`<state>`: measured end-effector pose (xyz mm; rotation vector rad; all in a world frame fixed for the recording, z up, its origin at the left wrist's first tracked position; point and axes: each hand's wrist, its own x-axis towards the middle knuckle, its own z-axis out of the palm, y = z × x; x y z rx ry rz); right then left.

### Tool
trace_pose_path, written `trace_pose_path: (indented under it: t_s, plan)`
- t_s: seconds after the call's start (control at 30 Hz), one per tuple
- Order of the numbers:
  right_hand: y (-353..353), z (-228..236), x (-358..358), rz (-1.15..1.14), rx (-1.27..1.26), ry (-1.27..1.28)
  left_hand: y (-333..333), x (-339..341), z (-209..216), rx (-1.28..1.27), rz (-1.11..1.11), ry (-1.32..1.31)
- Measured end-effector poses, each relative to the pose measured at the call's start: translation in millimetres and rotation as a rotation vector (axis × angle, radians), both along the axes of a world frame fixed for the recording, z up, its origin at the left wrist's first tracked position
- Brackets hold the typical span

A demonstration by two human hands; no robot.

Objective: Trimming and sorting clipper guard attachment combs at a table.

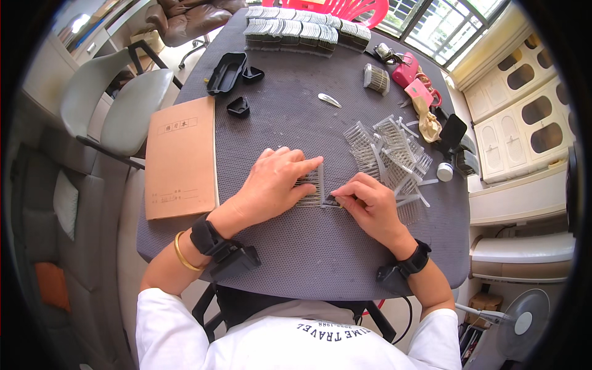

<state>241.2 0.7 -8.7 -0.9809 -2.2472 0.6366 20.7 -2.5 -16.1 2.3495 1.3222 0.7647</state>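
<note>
A flat comb-like piece (313, 185) with many thin parallel teeth and a pale edge strip lies on the grey table in front of me. Over its left part rests my left hand (274, 182), the index finger along its far side and the thumb along its near side, gripping it to the table. At its lower right corner my right hand (370, 200) is closed in a pinch; whatever is between the fingertips is too small to make out. Just beyond the right hand, a loose heap of similar comb-like pieces (394, 151) spreads with pale strips among them.
A brown notebook (180, 163) lies on the left. Black trays (227, 73) stand beyond it. A white hair-clip-shaped piece (330, 100) lies mid-table. Rows of stacked pieces (290, 34) line the far edge. At right are a bundle (376, 79), pink scissors (435, 95) and a white-capped jar (444, 172).
</note>
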Motion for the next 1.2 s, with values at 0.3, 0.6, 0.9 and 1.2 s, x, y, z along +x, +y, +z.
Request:
trace_pose_path:
  t_s: [0.3, 0.6, 0.9, 1.2]
  plan:
    - [8, 1, 21, 0.058, -0.225, 0.150, 1, 3, 0, 0.022, 0.012, -0.052]
    - [-17, 25, 0, 0.227, -0.412, 0.402, -12, 18, -5, -0.259, -0.089, -0.755]
    - [18, 72, 28, -0.237, -0.494, -0.104, -17, 9, 0, -0.200, -0.107, -0.752]
    - [89, 112, 58, -0.465, 0.006, -0.556, -15, 9, -1, -0.181, -0.089, -0.594]
